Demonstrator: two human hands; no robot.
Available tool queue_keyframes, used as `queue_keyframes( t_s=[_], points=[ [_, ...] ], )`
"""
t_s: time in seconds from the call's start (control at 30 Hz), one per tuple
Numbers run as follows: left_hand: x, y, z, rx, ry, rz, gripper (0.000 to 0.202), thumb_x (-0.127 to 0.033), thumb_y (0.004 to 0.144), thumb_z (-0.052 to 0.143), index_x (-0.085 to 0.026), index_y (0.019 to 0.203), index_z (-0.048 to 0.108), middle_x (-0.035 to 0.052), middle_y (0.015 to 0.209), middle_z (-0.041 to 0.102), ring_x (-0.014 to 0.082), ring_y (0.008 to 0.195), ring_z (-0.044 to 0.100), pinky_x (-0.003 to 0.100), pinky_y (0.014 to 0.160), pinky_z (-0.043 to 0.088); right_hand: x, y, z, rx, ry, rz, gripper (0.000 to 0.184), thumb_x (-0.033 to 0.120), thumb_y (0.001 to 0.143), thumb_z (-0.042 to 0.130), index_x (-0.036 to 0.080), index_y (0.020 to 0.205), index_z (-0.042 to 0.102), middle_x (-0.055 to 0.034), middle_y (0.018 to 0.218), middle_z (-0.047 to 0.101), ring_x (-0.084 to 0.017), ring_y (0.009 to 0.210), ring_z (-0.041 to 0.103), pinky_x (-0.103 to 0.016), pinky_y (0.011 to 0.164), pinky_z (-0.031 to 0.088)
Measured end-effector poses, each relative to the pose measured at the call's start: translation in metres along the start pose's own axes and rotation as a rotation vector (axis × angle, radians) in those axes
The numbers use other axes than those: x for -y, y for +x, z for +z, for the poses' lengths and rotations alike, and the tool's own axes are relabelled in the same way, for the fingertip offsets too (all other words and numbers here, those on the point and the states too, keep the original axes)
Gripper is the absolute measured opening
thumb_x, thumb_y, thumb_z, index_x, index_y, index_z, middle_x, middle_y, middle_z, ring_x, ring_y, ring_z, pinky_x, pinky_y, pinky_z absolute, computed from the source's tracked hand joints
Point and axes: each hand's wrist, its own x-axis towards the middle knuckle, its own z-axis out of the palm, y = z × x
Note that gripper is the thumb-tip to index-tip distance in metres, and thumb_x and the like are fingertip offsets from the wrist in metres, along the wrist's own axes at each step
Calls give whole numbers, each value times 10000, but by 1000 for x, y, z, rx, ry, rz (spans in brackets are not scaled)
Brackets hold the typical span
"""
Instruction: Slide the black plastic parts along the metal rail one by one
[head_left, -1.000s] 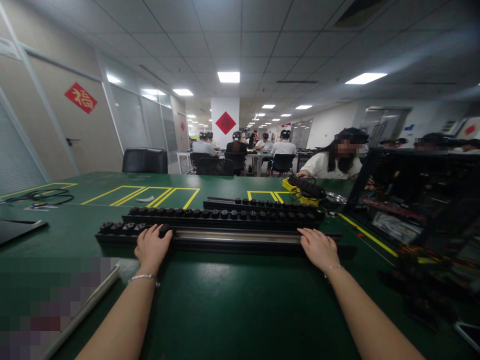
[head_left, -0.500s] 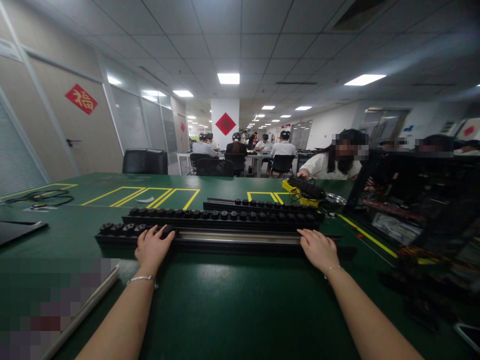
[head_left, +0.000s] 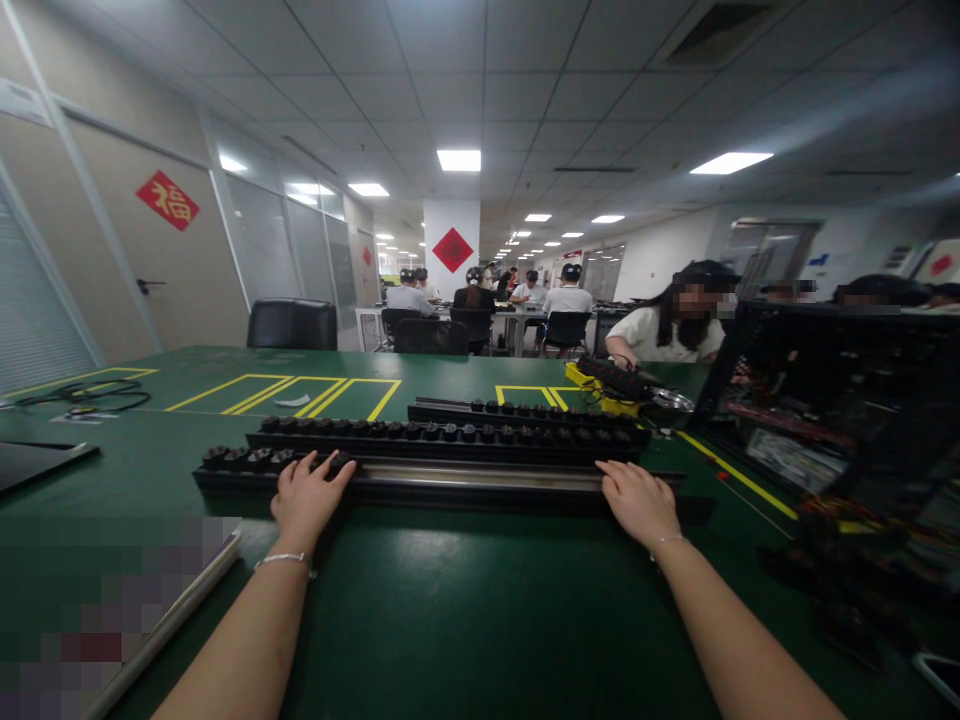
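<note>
A long black track rail (head_left: 480, 480) lies across the table in front of me, a shiny metal strip running along its channel. Several round black socket modules (head_left: 259, 457) sit in its left end. My left hand (head_left: 306, 490) is over the rail beside them, thumb and fingers closed around another socket module (head_left: 341, 463). Toward the right end, my right hand (head_left: 637, 492) grips the rail with bent fingers; its far fingertips are hidden. Right behind lies a second rail (head_left: 450, 433) with a row of round modules, and behind that a shorter rail (head_left: 442, 407).
At the right stands an open black computer case (head_left: 787, 400) with loose wires. A co-worker (head_left: 660, 335) reaches over black parts on a yellow bin (head_left: 619, 405). Cables (head_left: 112, 395) lie at the far left; yellow tape lines mark the green table (head_left: 450, 600).
The view has shifted very slightly. My hands stay at the same places on the rail. The co-worker's hand has moved a little to the right and down.
</note>
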Motion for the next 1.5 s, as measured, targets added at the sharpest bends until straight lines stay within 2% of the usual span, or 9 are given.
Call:
queue_keyframes(
  t_s=[0.13, 0.33, 0.47, 0.73, 0.93, 1.2, 1.5],
  points=[
    [1, 0, 0, -10, 39, 24, 550, -647, 779, 384, -368, 1219, 559, 7, 1424, 421, 271, 1330, 271, 472, 1031, 303, 1, -1, -1, 2, -2, -6, 496, 378, 887, 214, 343, 1280, 515, 55, 1382, 470, -198, 1296, 348, -461, 1056, 242],
    [12, 5, 3, 10, 108, 150, 438, -529, 836, 376, -407, 1225, 537, -10, 1404, 454, 256, 1311, 324, 461, 999, 321, 2, -1, 0, -20, -33, 3, 480, 362, 883, 235, 352, 1264, 526, 58, 1373, 480, -191, 1285, 362, -446, 1048, 253],
    [13, 7, 5, 33, 161, 152, 454, -483, 865, 341, -370, 1275, 498, 7, 1434, 418, 225, 1332, 310, 462, 1035, 274, 2, -1, 0, -13, -26, 1, 483, 362, 883, 232, 352, 1270, 521, 59, 1372, 480, -189, 1284, 363, -445, 1050, 253],
    [10, 6, 1, 65, 259, 234, 509, -543, 872, 292, -352, 1313, 460, 23, 1461, 373, 270, 1374, 233, 584, 1069, 157, 3, -2, -2, -12, -2, 11, 484, 370, 882, 230, 350, 1261, 530, 61, 1369, 484, -188, 1288, 357, -442, 1055, 247],
    [11, 5, 2, 54, 272, 288, 496, -502, 886, 300, -323, 1321, 459, 26, 1457, 379, 266, 1373, 239, 568, 1072, 185, 4, -3, -3, -10, 3, 14, 486, 373, 879, 233, 346, 1267, 526, 69, 1372, 479, -188, 1291, 351, -447, 1062, 236],
    [6, 2, -1, 62, 282, 295, 520, -572, 857, 320, -342, 1289, 496, 75, 1446, 393, 298, 1293, 378, 605, 1054, 176, 3, -2, -2, -16, -3, 15, 483, 368, 881, 231, 351, 1260, 530, 69, 1372, 479, -184, 1291, 354, -441, 1061, 241],
    [5, -1, -3, 51, 326, 335, 537, -567, 873, 263, -333, 1305, 479, 89, 1441, 398, 296, 1293, 376, 608, 1039, 205, 3, -3, -1, -20, -5, 6, 483, 372, 881, 235, 350, 1262, 531, 59, 1373, 480, -193, 1289, 357, -448, 1055, 248]
  ],
)
